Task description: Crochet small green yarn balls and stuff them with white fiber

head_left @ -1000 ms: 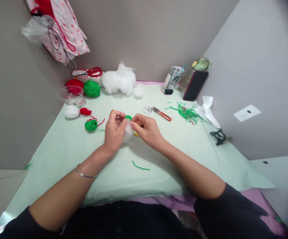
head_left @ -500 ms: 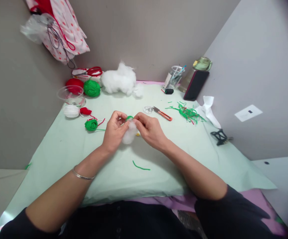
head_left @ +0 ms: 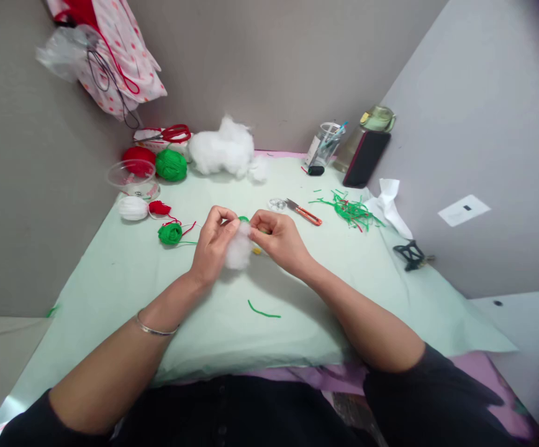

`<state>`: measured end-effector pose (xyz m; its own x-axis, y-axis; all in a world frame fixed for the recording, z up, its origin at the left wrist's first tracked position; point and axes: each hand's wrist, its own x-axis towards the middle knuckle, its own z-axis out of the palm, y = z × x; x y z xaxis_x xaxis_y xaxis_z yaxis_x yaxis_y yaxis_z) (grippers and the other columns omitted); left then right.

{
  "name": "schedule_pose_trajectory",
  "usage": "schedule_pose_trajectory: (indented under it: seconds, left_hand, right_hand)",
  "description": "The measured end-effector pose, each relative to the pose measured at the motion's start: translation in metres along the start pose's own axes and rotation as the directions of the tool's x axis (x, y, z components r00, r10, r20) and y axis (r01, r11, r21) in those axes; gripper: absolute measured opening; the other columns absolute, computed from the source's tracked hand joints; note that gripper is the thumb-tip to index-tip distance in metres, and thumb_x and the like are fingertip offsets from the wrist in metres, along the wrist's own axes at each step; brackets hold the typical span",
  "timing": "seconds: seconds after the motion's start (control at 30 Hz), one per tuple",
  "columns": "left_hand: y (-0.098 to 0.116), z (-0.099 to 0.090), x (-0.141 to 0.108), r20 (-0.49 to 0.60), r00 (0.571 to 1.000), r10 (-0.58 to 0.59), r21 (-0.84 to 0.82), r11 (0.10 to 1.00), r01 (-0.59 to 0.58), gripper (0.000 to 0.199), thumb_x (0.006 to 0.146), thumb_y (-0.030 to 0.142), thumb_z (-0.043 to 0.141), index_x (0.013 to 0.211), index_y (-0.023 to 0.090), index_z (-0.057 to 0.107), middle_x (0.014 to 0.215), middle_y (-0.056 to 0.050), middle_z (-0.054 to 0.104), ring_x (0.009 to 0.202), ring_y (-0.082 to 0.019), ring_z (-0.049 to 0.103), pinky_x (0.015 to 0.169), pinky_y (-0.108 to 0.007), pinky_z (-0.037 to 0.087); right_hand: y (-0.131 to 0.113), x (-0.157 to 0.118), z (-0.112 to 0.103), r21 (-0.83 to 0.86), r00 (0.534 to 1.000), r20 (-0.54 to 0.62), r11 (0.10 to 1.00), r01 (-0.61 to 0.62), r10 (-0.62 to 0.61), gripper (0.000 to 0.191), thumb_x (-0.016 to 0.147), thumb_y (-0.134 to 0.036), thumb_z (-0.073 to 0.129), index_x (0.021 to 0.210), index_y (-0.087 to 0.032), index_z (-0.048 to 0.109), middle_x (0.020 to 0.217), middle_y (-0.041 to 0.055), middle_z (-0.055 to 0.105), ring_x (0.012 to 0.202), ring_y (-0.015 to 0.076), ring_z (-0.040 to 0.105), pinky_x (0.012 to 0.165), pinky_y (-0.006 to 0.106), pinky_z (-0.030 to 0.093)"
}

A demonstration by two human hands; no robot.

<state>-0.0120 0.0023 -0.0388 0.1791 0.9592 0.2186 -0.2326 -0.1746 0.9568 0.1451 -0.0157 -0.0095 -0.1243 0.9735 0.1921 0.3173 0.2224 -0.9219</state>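
Near the middle of the table, a tuft of white stuffing (head_left: 238,248) hangs between my two hands. My left hand (head_left: 213,239) is closed, thumb and fingers pinching its upper left side. From the right, my right hand (head_left: 276,239) pinches at the top of the tuft. A small green piece (head_left: 244,219) shows between the fingertips, mostly hidden. Something small and yellow (head_left: 256,251) peeks out just right of the tuft. A short green yarn strand (head_left: 264,310) lies nearer to me.
Yarn balls, including a green one (head_left: 171,165), stand at the left. White stuffing (head_left: 223,149) lies at the back. Orange snips (head_left: 304,212), yarn scraps (head_left: 353,211), a phone (head_left: 367,159) and a black stand (head_left: 411,256) are to the right.
The white tuft looks wider and sits slightly further left, and less of the green piece shows. My fingers have shifted a little around it.
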Motion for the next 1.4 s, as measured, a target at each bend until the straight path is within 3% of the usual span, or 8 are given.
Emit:
schedule_pose_trajectory:
  seconds: [0.23, 0.43, 0.67, 0.83, 0.97, 1.13, 1.27, 1.4]
  left_hand:
    - [0.004, -0.001, 0.006, 0.066, 0.998, -0.010, 0.005, 1.000, 0.010, 0.031, 0.076, 0.032, 0.079, 0.086, 0.021, 0.052, 0.087, 0.001, 0.055, 0.071, -0.012, 0.053, 0.063, -0.024, 0.044]
    - [-0.004, 0.000, 0.008, -0.109, 0.992, 0.065, 0.091, 0.994, -0.056, 0.027, 0.073, 0.018, 0.075, 0.079, 0.021, 0.050, 0.079, 0.004, 0.051, 0.067, -0.010, 0.050, 0.064, -0.023, 0.041]
    - [-0.007, 0.002, 0.006, -0.166, 0.981, 0.097, 0.042, 0.995, -0.091, 0.030, 0.082, 0.037, 0.072, 0.091, 0.023, 0.047, 0.092, 0.001, 0.056, 0.068, -0.010, 0.054, 0.060, -0.023, 0.044]
    - [-0.006, 0.001, 0.007, -0.112, 0.990, 0.089, -0.023, 0.995, -0.092, 0.032, 0.086, 0.039, 0.071, 0.094, 0.024, 0.044, 0.091, 0.001, 0.060, 0.079, -0.013, 0.059, 0.074, -0.025, 0.049]
    - [-0.004, 0.003, 0.003, -0.070, 0.997, 0.031, -0.052, 0.998, -0.035, 0.031, 0.087, 0.038, 0.072, 0.091, 0.024, 0.044, 0.080, 0.005, 0.052, 0.063, -0.010, 0.049, 0.058, -0.022, 0.041]
    - [-0.004, 0.007, 0.000, -0.024, 1.000, -0.004, -0.090, 0.996, 0.001, 0.032, 0.086, 0.039, 0.073, 0.091, 0.025, 0.044, 0.077, 0.006, 0.050, 0.055, -0.009, 0.045, 0.048, -0.022, 0.036]
    - [-0.006, 0.008, 0.000, -0.051, 0.999, -0.008, -0.115, 0.993, 0.002, 0.032, 0.087, 0.038, 0.072, 0.091, 0.025, 0.043, 0.078, 0.006, 0.051, 0.054, -0.008, 0.043, 0.047, -0.020, 0.034]
    - [-0.007, 0.010, 0.000, -0.061, 0.998, -0.034, -0.130, 0.991, 0.026, 0.031, 0.086, 0.035, 0.072, 0.090, 0.025, 0.043, 0.079, 0.007, 0.051, 0.053, -0.007, 0.043, 0.046, -0.019, 0.033]
  right_hand:
    - [-0.004, 0.000, -0.007, 0.048, 0.997, 0.075, 0.999, -0.013, 0.010, 0.017, 0.081, -0.025, 0.063, 0.070, -0.020, 0.051, 0.053, -0.0104, 0.033, 0.052, 0.0084, 0.027, 0.053, 0.026, 0.020]
    - [-0.010, -0.009, -0.001, -0.099, 0.987, 0.146, 0.992, 0.076, -0.061, 0.011, 0.091, -0.026, 0.055, 0.082, -0.020, 0.051, 0.059, -0.0099, 0.034, 0.057, 0.0097, 0.030, 0.057, 0.026, 0.025]
    - [-0.001, -0.003, -0.006, -0.295, 0.990, 0.097, 0.947, 0.130, -0.106, 0.013, 0.098, -0.027, 0.053, 0.107, -0.020, 0.058, 0.058, -0.0098, 0.044, 0.054, 0.0112, 0.037, 0.063, 0.026, 0.030]
    - [-0.003, 0.000, -0.018, -0.449, 0.955, -0.022, 0.857, 0.253, -0.294, 0.018, 0.095, -0.029, 0.063, 0.080, -0.020, 0.065, 0.074, 0.0012, 0.062, 0.072, 0.0161, 0.052, 0.073, 0.031, 0.038]
    - [-0.012, -0.003, -0.016, -0.100, 0.912, -0.039, 0.909, 0.404, -0.409, 0.021, 0.092, -0.028, 0.067, 0.073, -0.020, 0.062, 0.101, 0.0076, 0.071, 0.099, 0.0210, 0.062, 0.090, 0.036, 0.046]
    - [-0.012, -0.002, -0.014, 0.408, 0.987, 0.046, 0.905, 0.124, -0.155, 0.018, 0.091, -0.031, 0.066, 0.082, -0.022, 0.052, 0.094, 0.0019, 0.069, 0.058, 0.0109, 0.057, 0.053, 0.027, 0.044]
    - [-0.005, 0.002, -0.015, 0.027, 0.987, -0.058, 0.989, 0.149, -0.147, 0.016, 0.088, -0.023, 0.062, 0.104, -0.022, 0.058, 0.098, 0.0010, 0.068, 0.062, 0.0103, 0.052, 0.060, 0.027, 0.042]
    - [0.002, 0.002, -0.014, -0.245, 0.988, 0.029, 0.957, 0.156, -0.154, 0.007, 0.091, -0.023, 0.057, 0.091, -0.020, 0.063, 0.069, -0.0042, 0.057, 0.063, 0.0117, 0.048, 0.065, 0.027, 0.036]
